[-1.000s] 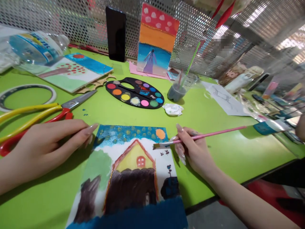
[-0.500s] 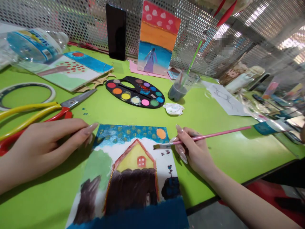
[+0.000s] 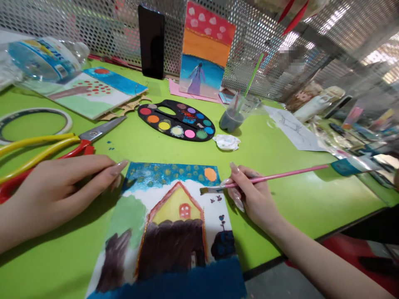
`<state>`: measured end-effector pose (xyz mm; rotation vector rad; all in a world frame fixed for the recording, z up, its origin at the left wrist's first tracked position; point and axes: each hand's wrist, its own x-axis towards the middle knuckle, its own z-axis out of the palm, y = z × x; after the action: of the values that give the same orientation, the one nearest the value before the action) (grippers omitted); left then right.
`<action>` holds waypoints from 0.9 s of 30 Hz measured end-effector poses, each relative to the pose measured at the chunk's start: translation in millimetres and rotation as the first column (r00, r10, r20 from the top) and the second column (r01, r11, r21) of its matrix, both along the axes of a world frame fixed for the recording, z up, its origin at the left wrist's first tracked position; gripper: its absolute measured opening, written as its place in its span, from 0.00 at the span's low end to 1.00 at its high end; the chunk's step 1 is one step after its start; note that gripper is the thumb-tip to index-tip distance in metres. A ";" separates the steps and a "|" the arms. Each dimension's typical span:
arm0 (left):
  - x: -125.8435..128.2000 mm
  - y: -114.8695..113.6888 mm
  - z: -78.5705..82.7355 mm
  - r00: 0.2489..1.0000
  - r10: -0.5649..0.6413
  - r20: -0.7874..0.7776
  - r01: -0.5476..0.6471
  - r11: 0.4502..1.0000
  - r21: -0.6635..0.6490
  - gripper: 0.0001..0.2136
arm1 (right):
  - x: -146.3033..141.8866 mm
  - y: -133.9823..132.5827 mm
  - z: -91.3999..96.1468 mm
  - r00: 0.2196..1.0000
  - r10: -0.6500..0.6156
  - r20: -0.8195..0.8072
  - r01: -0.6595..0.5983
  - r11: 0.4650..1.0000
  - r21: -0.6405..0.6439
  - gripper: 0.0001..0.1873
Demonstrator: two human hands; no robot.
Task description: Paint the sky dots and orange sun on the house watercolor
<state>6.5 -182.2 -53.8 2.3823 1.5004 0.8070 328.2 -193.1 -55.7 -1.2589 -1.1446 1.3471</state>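
Note:
My right hand (image 3: 252, 189) pinches a pink-handled paintbrush (image 3: 289, 172) near its ferrule. The handle points off to the right, and the dark, flat bristles are over the painted sheet (image 3: 174, 193), right of the roof peak; contact with the surface I cannot tell. That painting has a yellow and brown house, a green tree, an orange sun and a blue bottom band. My left hand (image 3: 65, 195) rests on the table by its upper left corner, fingers curled in behind the thumb, with nothing visible in them. Scissors (image 3: 96, 131) with yellow and red handles lie beside that hand.
Beyond the painting are a paint palette (image 3: 165, 135), a crumpled tissue (image 3: 228, 142) and a plastic cup (image 3: 232, 120) of grey water. A tape roll (image 3: 70, 122), a bottle (image 3: 46, 60) and another painting (image 3: 75, 104) lie left. A phone (image 3: 151, 43) leans against the perforated metal screen.

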 end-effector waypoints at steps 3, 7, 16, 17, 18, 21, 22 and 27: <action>-1.7 1.0 -2.1 1.000 -0.022 0.008 0.022 1.000 0.003 0.14 | -1.0 0.7 0.7 1.000 0.008 0.011 -0.008 1.000 0.007 0.21; -1.8 0.9 -2.1 0.999 -0.038 0.006 0.038 0.999 0.013 0.14 | -1.4 0.8 0.7 1.000 0.010 0.018 -0.010 1.000 0.012 0.21; 3.9 -3.8 4.1 1.000 0.015 -0.025 -0.016 0.999 -0.050 0.16 | 2.5 0.7 -2.9 0.999 -0.002 -0.047 0.003 1.000 0.020 0.19; 3.8 -3.8 4.0 1.000 0.012 -0.023 -0.014 0.999 -0.046 0.16 | 2.1 0.6 -2.6 0.999 0.004 -0.044 -0.003 1.000 0.017 0.19; 3.7 -3.7 3.8 1.000 0.008 -0.022 -0.009 0.999 -0.042 0.16 | 1.6 0.5 -2.1 0.999 0.008 -0.042 -0.007 1.000 0.015 0.19; 3.1 -3.2 2.9 1.000 0.001 -0.015 -0.002 1.000 -0.028 0.16 | 0.7 -0.1 -0.8 0.999 0.013 -0.035 -0.013 1.000 0.005 0.19; 2.5 -2.7 2.3 1.000 0.001 -0.016 -0.001 1.000 -0.024 0.16 | 0.6 -0.2 -0.6 0.999 0.011 -0.034 -0.011 1.000 0.001 0.19; -1.7 0.6 -2.2 0.998 -0.070 -0.005 0.070 0.997 0.016 0.14 | 1.1 -0.1 -2.0 1.000 0.007 -0.027 -0.007 1.000 0.003 0.20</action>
<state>4.8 -181.6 -56.1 2.4352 1.4091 0.8019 329.2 -193.3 -57.7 -1.2323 -1.1331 1.3632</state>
